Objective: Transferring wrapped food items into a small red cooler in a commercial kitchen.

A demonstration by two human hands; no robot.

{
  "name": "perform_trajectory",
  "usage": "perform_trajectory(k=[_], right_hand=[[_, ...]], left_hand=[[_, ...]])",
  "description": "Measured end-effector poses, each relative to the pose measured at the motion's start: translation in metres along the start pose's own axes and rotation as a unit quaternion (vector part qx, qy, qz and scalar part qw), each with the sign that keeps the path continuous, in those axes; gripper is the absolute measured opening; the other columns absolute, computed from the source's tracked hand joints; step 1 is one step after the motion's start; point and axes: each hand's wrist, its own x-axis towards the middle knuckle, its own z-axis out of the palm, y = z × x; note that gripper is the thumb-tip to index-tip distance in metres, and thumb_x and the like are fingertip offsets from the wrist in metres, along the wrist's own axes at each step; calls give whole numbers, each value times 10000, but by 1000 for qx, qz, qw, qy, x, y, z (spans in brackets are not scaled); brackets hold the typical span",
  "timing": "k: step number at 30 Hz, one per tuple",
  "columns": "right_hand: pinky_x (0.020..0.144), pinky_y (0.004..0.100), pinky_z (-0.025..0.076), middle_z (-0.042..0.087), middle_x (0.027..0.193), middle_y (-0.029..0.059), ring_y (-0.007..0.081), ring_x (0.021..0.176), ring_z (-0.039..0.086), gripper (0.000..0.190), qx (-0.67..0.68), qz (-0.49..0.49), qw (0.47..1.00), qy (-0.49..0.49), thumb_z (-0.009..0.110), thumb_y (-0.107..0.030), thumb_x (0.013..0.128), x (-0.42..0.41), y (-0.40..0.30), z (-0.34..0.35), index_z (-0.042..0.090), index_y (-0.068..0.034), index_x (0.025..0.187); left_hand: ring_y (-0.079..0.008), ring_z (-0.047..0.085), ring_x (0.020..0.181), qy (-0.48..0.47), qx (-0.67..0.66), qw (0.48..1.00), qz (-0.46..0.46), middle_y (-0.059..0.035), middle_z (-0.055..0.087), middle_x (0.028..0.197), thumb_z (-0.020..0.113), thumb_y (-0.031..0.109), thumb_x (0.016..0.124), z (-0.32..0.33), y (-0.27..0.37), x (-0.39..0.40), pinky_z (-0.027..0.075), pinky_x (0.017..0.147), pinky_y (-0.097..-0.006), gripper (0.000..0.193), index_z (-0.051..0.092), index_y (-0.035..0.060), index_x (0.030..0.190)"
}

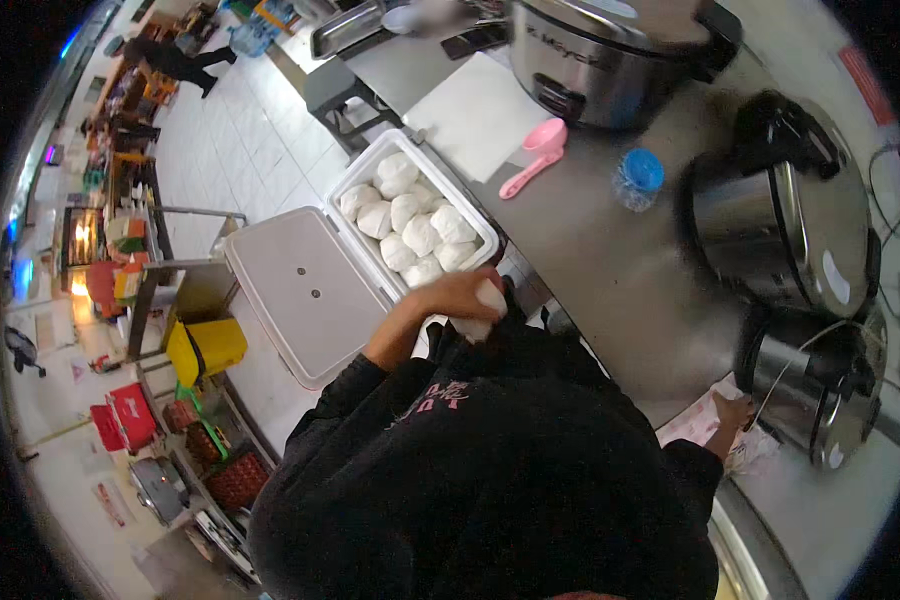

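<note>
My left hand grips a small white object in front of my chest. Blur leaves unclear what exactly it is. Just beyond that hand stands a white plastic box filled with several round white bundles, possibly dough balls or wrapped portions. Its grey lid hangs folded back on the left side. Far to the right, my right hand rests on a pink-and-white plastic packet on the steel counter. The fingers touch the packet's far end, beside a steel cooker.
A pink measuring scoop lies partly on a white board. A blue-capped clear container stands nearby. Large steel cookers line the counter's back, with a loose cable. Across the tiled floor is another person.
</note>
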Motion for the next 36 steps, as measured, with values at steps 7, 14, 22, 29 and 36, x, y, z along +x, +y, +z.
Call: perform_trajectory(k=[7,14,22,29,36], right_hand=[[1011,461,501,550,1386,198,394,1295,513,1122,173,-49,979,100,910,-664,593,-31,-80,1,495,28,1373],[833,449,564,606,1305,148,327,1109,624,655,794,-87,475,-369,758,-474,919,-98,-179,-25,515,-137,1426],[941,756,479,466,1507,250,481,1198,560,819,731,-154,137,-650,532,-787,893,-267,-340,-121,540,-183,1446],[947,770,462,418,1542,277,502,1233,550,994,588,-203,72,-780,481,-922,802,-332,-442,-185,531,-190,1474],[896,651,527,475,1486,229,433,1147,612,710,578,-200,123,-781,530,-720,931,-356,-472,-188,601,-162,1363]], left_hand=[[-453,629,1120,581,-72,807,-75,-264,594,1273,863,342,771,-91,-98,69,536,920,-496,743,509,26,1342],[-451,483,1317,473,212,848,-110,-210,513,1407,778,382,849,-84,-123,99,462,1037,-595,746,477,49,1445],[-352,452,1372,531,225,817,-22,-73,569,1415,703,419,893,-141,-148,79,358,1028,-694,481,598,153,1280],[-374,544,1291,438,296,848,-13,-192,615,1350,726,463,889,-181,-174,101,481,1043,-512,617,570,11,1279],[-316,564,1280,385,339,855,-80,-137,567,1386,877,418,716,-187,-155,99,532,1013,-456,857,480,21,1363]])
